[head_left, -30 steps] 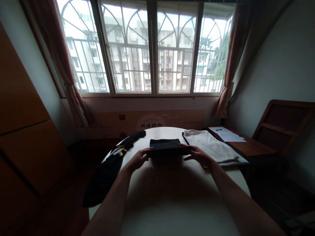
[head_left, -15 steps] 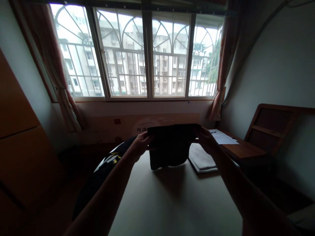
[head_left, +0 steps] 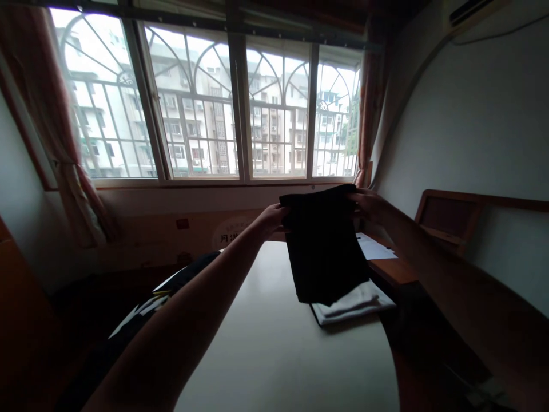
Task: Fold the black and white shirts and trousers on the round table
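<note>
A black piece of folded cloth, seemingly a garment, hangs from both hands above the table. My left hand is closed on its upper left corner. At the upper right corner, my right hand grips it too. Behind and below the black cloth's lower edge lies a folded white cloth with a dark edge beneath it. Dim light hides the black cloth's details, and I cannot tell whether its lower edge touches the white one.
The white table has a rounded right side. Dark clothing with white and yellow marks lies at its left edge. Papers rest on a brown wooden surface at the right. A barred window spans the far wall.
Both hands have raised the black cloth and carried it right, over the white cloth. It hangs longer than before. The view has turned slightly to the right.
</note>
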`<control>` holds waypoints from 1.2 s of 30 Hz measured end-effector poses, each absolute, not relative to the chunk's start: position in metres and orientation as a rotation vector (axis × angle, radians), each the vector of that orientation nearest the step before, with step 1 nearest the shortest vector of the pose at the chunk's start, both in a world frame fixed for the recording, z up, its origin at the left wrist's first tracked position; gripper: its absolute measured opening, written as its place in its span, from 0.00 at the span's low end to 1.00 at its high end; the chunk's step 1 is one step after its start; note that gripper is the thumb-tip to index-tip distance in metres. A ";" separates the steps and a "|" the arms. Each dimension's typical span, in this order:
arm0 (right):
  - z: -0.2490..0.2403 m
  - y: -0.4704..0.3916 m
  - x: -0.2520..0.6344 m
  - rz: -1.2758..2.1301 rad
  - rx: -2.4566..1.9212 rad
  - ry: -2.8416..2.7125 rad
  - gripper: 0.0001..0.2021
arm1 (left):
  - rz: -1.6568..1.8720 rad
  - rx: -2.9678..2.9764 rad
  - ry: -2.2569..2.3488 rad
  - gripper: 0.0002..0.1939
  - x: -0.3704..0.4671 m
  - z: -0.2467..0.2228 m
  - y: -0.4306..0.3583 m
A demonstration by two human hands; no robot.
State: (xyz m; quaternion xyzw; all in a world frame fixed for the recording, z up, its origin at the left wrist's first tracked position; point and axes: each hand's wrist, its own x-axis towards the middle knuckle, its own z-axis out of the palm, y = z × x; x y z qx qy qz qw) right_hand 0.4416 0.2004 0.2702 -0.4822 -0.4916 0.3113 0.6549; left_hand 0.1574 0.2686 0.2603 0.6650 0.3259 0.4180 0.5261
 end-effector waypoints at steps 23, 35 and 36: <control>-0.002 0.148 0.546 0.189 -1.686 -1.767 0.15 | 0.825 2.638 0.464 0.20 0.204 0.006 0.260; 0.021 0.127 0.534 0.216 -1.937 -1.871 0.22 | 0.424 2.840 0.441 0.27 0.186 0.015 0.226; 0.029 0.124 0.528 0.170 -1.935 -1.859 0.22 | 0.405 2.838 0.438 0.28 0.179 0.017 0.221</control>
